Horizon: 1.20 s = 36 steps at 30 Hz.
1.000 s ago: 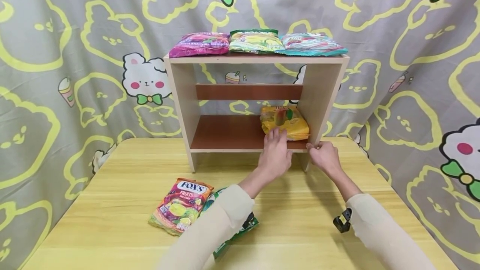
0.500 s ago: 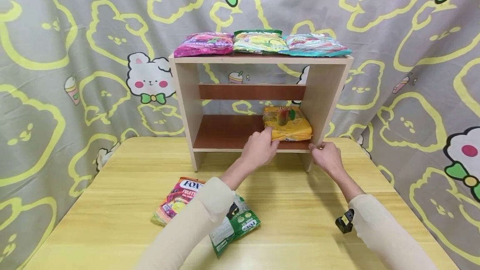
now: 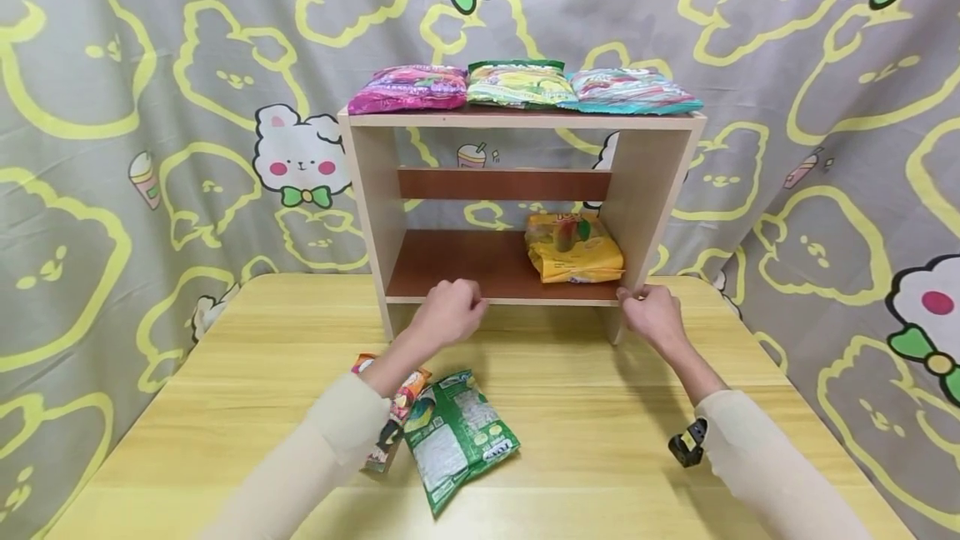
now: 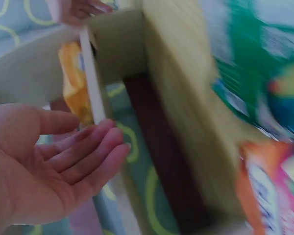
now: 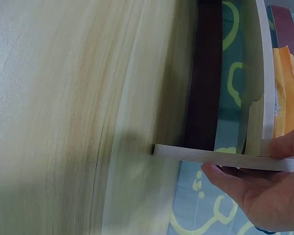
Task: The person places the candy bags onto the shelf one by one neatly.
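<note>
My left hand [image 3: 450,311] hovers in front of the shelf's lower board, left of its middle. In the left wrist view its fingers are loosely bent and the palm holds nothing. My right hand [image 3: 651,311] grips the right side panel [image 5: 220,158] of the small wooden shelf [image 3: 506,120], thumb on one face and fingers on the other. On the lower board, against that panel, lies a yellow candy bag [image 3: 577,252] with a mango picture. Below my left arm lie a green candy bag [image 3: 465,440] and an orange Fox's candy bag [image 3: 408,398], the latter partly hidden by the wrist.
Along the shelf top sit a purple bag [image 3: 411,90], a green-and-yellow bag [image 3: 519,84] and a teal bag [image 3: 633,92]. The shelf stands at the back of a wooden table [image 3: 600,457]. A patterned curtain [image 3: 225,132] hangs behind and at the sides.
My left hand has moved off the yellow bag, leftward and toward me, uncovering the green bag and covering much of the orange one. The right hand keeps its grip on the shelf.
</note>
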Tool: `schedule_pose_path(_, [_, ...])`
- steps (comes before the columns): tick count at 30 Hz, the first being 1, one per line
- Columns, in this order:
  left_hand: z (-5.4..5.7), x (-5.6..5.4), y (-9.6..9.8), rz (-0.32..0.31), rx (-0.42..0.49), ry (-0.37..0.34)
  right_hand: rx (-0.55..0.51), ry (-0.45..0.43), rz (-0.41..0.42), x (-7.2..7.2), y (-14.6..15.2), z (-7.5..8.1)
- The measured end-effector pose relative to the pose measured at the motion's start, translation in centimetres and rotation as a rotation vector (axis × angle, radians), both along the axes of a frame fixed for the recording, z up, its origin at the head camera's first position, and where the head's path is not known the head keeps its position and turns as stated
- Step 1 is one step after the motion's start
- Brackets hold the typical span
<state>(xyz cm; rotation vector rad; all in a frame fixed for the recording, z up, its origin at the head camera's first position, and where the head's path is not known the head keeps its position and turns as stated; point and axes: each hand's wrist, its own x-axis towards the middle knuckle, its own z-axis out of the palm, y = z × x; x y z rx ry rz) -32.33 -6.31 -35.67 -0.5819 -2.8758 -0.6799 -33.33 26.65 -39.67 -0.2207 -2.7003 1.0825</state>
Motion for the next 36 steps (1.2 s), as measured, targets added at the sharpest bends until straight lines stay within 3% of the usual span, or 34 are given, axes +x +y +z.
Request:
schedule_pose_path(7, [-1.8,0.2,-5.6,0.017,-0.043,-0.117,0.000,0.001,-0.006,0.0,-0.2,0.1])
schedule_pose_path(14, [-2.8,0.8,-11.1,0.064,-0.045,-0.205,0.004,0.010,-0.005,-0.1,-0.2,0.3])
schedule_pose_path(19, [-3.3,1.1,-14.0,0.122,-0.069,-0.271,-0.004,-0.005,-0.010,0.0,-0.3,0.2])
schedule_pose_path(28, [-3.2,2.1,-16.6,0.154,-0.135,-0.437,-0.009,-0.009,-0.011,0.1,-0.2,0.3])
schedule_pose_path(36, [-3.7,2.9,-16.7,0.156,-0.135,-0.650,-0.016,-0.024,-0.011,0.1,-0.3,0.3])
